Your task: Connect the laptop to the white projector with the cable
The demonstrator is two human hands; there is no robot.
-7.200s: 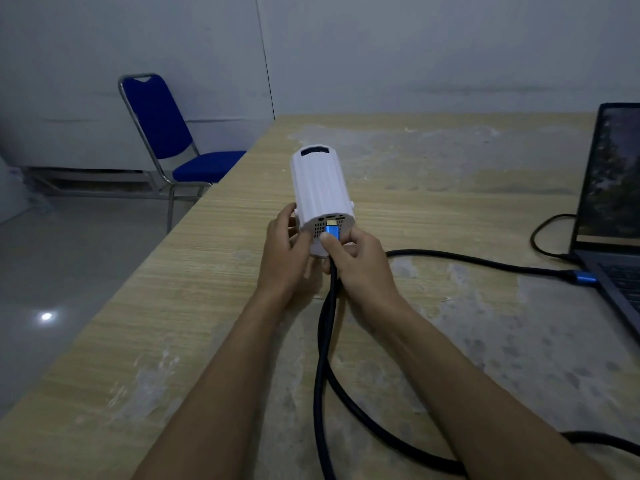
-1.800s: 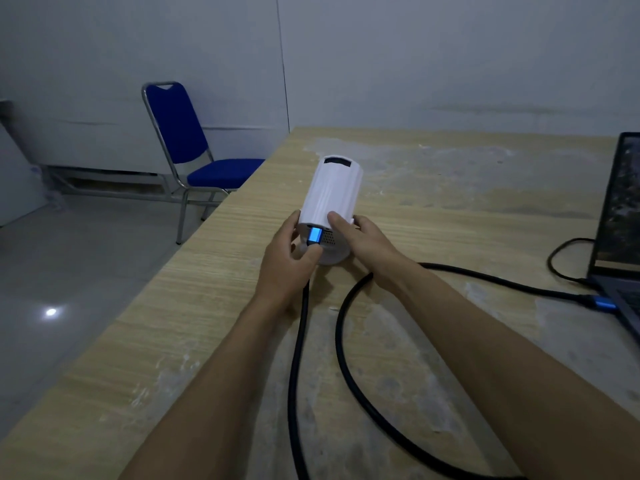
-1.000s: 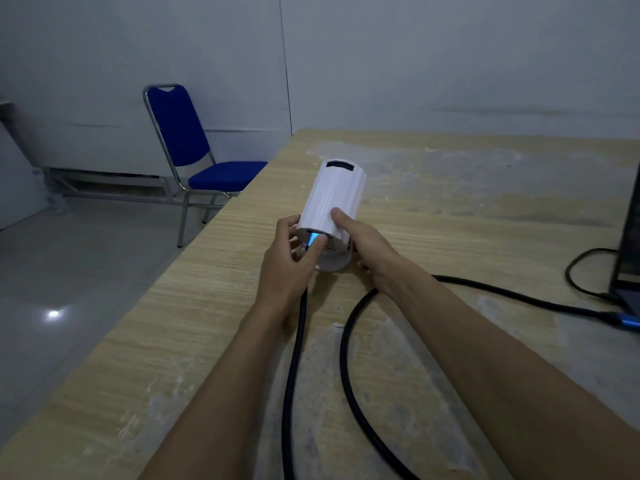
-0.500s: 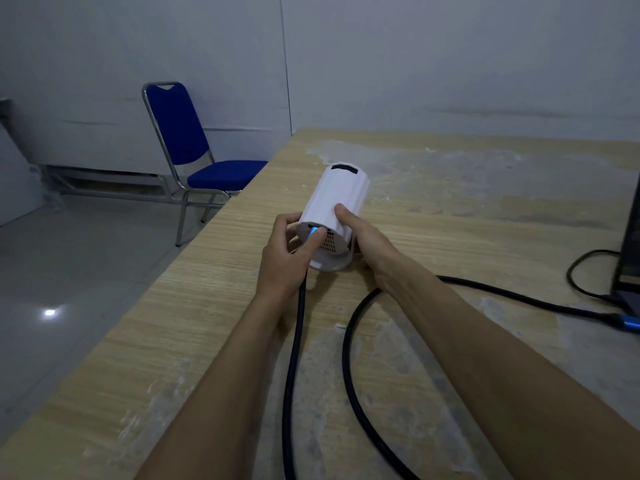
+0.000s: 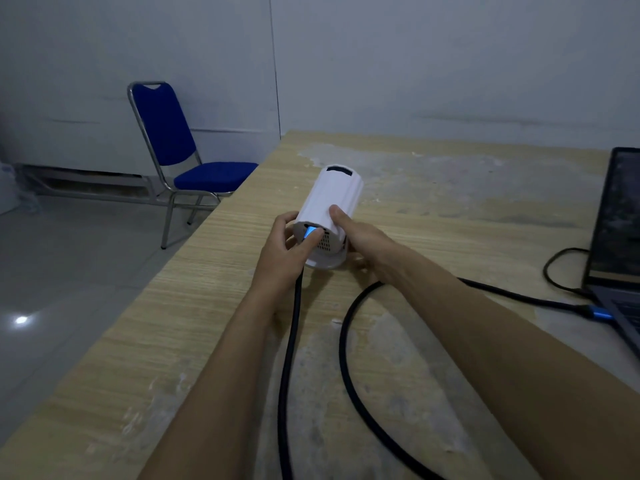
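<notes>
We work at a long, pale wood-grain counter (image 5: 450, 216) with worn grey patches, and a blue padded chair with a chrome frame (image 5: 180, 157) stands off its left edge. At the far right sits our open dark grey laptop (image 5: 614, 237), with one blue metal plug (image 5: 601, 312) already at its side. The thick black cable (image 5: 349, 368) runs from there across the counter, loops near us and rises to the white ribbed cylindrical projector (image 5: 332, 202), which lies on its side near the counter's left edge, rear end toward us. Our right hand (image 5: 363, 237) wraps the projector body, fingers closed around it, thumb on top. Our left hand (image 5: 284, 258) pinches the cable's other blue connector (image 5: 309, 232), fingers closed on it, pressing it at the rear port beside the vent grille. We cannot tell whether it is fully seated.

We judge the main risk to be a skewed push: the round body may roll under our hand, so the plug enters crooked and jams or strains the port. The stiff cable loop could also tug the connector back out, or drag at the laptop end.
</notes>
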